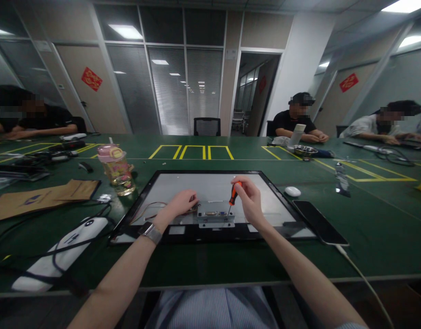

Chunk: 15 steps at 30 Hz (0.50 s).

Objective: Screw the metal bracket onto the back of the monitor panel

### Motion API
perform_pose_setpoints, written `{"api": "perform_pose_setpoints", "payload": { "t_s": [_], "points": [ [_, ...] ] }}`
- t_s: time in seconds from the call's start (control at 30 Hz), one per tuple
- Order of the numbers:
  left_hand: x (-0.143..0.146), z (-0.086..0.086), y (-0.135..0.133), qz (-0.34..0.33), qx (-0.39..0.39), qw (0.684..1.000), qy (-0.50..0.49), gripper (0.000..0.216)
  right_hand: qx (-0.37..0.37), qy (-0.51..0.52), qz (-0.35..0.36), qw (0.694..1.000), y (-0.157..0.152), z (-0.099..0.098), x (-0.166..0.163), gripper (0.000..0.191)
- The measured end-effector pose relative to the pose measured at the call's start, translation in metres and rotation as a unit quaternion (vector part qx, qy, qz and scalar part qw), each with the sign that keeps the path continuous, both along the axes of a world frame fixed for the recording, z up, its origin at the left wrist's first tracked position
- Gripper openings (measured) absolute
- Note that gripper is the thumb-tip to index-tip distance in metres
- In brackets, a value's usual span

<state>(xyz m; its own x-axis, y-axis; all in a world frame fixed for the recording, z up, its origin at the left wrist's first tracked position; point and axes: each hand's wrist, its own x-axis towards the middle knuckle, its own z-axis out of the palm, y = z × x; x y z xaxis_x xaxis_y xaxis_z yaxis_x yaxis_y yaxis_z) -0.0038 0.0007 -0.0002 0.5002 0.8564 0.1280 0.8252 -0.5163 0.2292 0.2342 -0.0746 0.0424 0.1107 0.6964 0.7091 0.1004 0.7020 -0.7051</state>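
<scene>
A flat display panel point(210, 182) with a black frame lies on the table before me, its pale back facing up. Near its front edge sits a metal bracket point(215, 219) with connector ports. My right hand point(250, 201) grips a screwdriver point(234, 193) with an orange and black handle, its shaft pointing down to the bracket's right part. At the bracket's left side is my left hand point(183, 202), fingers curled close to thin wires point(151, 208); what they hold, if anything, is hidden. A watch point(151, 232) is on my left wrist.
Left of the panel stand a drink cup point(114, 169), a paper bag point(45, 198) and a white power strip point(64, 253) with black cables. To the right lie a white case point(292, 191) and a phone point(320, 222) on a charging cable. Several people sit across the table.
</scene>
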Motion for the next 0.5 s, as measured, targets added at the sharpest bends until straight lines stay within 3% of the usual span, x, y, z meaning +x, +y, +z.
{"api": "perform_pose_setpoints", "payload": {
  "t_s": [0.1, 0.27, 0.5],
  "points": [
    [0.0, 0.0001, -0.0003, 0.0, 0.001, 1.0, 0.0, 0.019, -0.005, -0.004, 0.008, 1.0, -0.0013, 0.0019, 0.0007, 0.01],
    [-0.0002, -0.001, -0.0003, 0.0, 0.003, 1.0, -0.001, 0.018, -0.015, 0.011, 0.068, 0.998, -0.0008, 0.002, -0.0004, 0.022],
    [0.0001, -0.0014, 0.0006, 0.001, 0.001, 1.0, 0.001, 0.018, -0.019, 0.005, 0.084, 0.996, 0.0032, -0.0012, 0.0015, 0.024]
  ]
}}
